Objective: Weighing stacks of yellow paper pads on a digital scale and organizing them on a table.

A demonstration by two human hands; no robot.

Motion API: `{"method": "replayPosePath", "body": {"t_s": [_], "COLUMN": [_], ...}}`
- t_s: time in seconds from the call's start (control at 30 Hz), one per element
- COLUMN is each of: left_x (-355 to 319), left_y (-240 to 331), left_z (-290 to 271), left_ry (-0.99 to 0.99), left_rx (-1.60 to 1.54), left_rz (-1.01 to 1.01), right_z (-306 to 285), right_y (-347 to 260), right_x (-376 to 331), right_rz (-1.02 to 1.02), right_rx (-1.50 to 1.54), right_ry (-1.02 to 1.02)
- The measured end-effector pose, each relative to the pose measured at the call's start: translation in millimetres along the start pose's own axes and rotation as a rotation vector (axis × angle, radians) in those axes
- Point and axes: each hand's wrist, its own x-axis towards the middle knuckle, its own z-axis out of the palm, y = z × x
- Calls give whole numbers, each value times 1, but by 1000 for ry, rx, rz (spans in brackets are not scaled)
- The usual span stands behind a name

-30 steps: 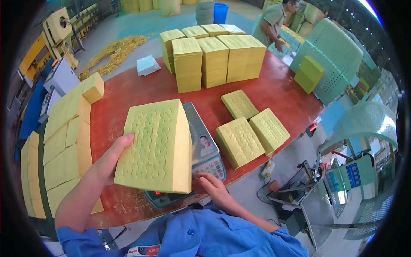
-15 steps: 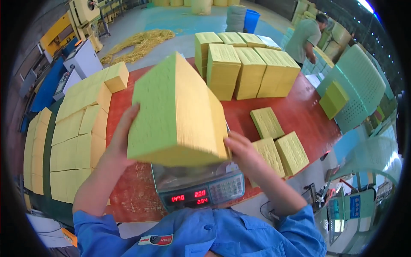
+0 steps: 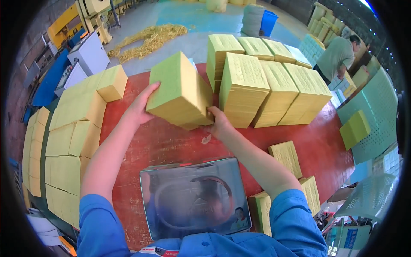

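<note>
I hold a thick yellow stack of paper sheets (image 3: 180, 92) above the red table (image 3: 171, 141), beyond the scale. My left hand (image 3: 140, 107) grips its left side and my right hand (image 3: 219, 122) supports its lower right corner. The stack is tilted, with its green-yellow face turned up. Just right of it stand tall piles of the same yellow sheets (image 3: 265, 81) in a row. The metal pan of a weighing scale (image 3: 195, 197) lies bare near me, below my arms.
Yellow stacks (image 3: 64, 132) line the table's left edge, and flatter bundles (image 3: 287, 156) lie at the right. Another person (image 3: 338, 53) stands at the far right by a green perforated crate (image 3: 376, 115). A blue bin (image 3: 269, 22) and loose straw (image 3: 147, 36) are on the floor beyond.
The stack has left the scale pan and moved away from me toward the tall piles at the back of the table. Both hands have stayed on it.
</note>
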Motion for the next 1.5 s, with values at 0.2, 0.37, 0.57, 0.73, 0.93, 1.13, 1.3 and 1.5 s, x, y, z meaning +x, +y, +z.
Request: {"method": "replayPosePath", "body": {"t_s": [0.2, 0.37, 0.57, 0.73, 0.93, 1.13, 1.3, 1.5], "left_x": [44, 35, 11, 31, -15, -117, -192, -199], "left_y": [-9, -20, -49, -59, -51, -19, 19, 38], "left_z": [30, 47, 94, 84, 54, -91, -207, -258], "left_ry": [7, -9, -81, -7, 146, 614, 964, 765], "left_rx": [134, 146, 39, 104, 204, 1778, 2029, 1990], "left_rz": [-80, -75, -163, -99, 10, 524, 286, 154], "right_z": [-31, -29, -27, -9, 6, 53, 116, 170], "right_y": [11, -7, -28, -23, 20, 128, 227, 293], "right_x": [26, -47, -145, -199, -277, -339, -318, -303], "right_rz": [-102, -168, -314, -483, -585, -3, 139, -5], "right_rx": [-142, -467, -843, -871, -1031, -721, -569, -693], "right_ry": [73, 37, -241, -417, -645, -750, -805, -738]}}
